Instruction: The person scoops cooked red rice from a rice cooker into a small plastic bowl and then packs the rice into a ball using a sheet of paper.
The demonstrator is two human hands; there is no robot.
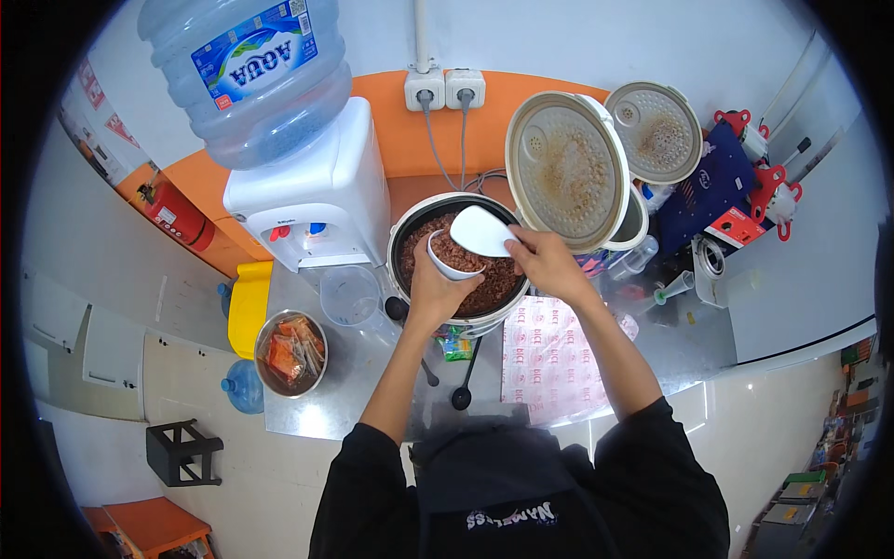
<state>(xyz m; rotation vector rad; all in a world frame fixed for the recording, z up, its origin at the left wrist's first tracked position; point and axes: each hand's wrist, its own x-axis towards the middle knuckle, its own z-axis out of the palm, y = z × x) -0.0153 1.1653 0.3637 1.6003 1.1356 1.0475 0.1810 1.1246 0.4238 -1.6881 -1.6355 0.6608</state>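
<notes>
Over an open rice cooker (412, 209), my left hand (440, 293) grips a small white bowl (454, 271) filled with reddish-brown rice. My right hand (548, 262) holds a white rice paddle (482, 232) by its handle; the broad blade hangs above the bowl's right part. Below them, brown rice (499, 283) fills the cooker's dark inner pot. The cooker's lid (569, 171) stands raised behind my right hand, its inner face spotted with residue. Printed wrapping paper (552, 356) lies on the metal table under my right forearm.
A water dispenser (314, 189) stands at the left, beside a clear plastic container (350, 295) and a metal bowl of packets (323, 356). Black spoons (461, 398) lie near the front edge. A second open cooker lid (656, 133) and a green-white funnel (674, 286) are at the right.
</notes>
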